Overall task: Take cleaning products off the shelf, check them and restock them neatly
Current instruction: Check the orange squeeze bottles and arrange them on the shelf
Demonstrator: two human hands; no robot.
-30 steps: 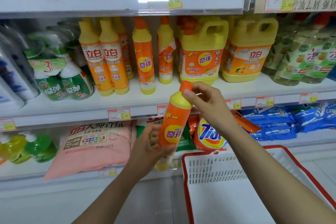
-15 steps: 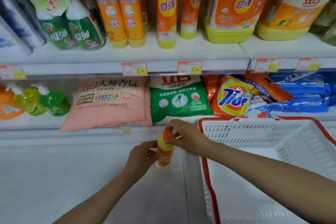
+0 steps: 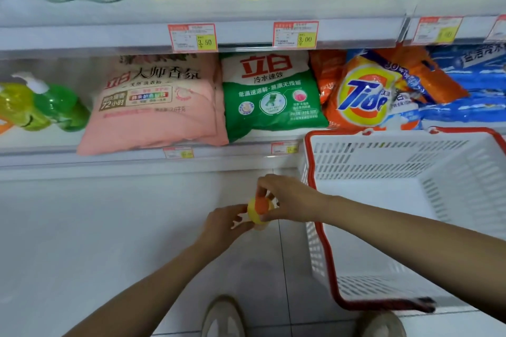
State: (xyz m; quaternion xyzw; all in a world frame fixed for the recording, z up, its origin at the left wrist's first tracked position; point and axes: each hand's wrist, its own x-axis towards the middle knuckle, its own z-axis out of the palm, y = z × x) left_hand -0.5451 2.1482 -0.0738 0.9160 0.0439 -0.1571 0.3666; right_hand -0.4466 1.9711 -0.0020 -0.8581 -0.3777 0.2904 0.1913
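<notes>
Lower shelf (image 3: 41, 154), left to right: green pump bottle (image 3: 61, 107), pink detergent bag (image 3: 153, 109), green bag (image 3: 271, 98), orange Tide bag (image 3: 361, 96). Nearer, over the white floor (image 3: 109, 241): left hand (image 3: 224, 224) has its fingers curled round the dish-soap bottle (image 3: 254, 217) from the left. The bottle is seen almost end-on from above, so only the round orange cap (image 3: 261, 205) and yellow shoulder show and the label is hidden. Right hand (image 3: 290, 200) fingers pinch that cap from the right; the bottle sits between both hands, just left of the white red-rimmed basket (image 3: 410, 161), and I can't tell if its base touches the floor.
</notes>
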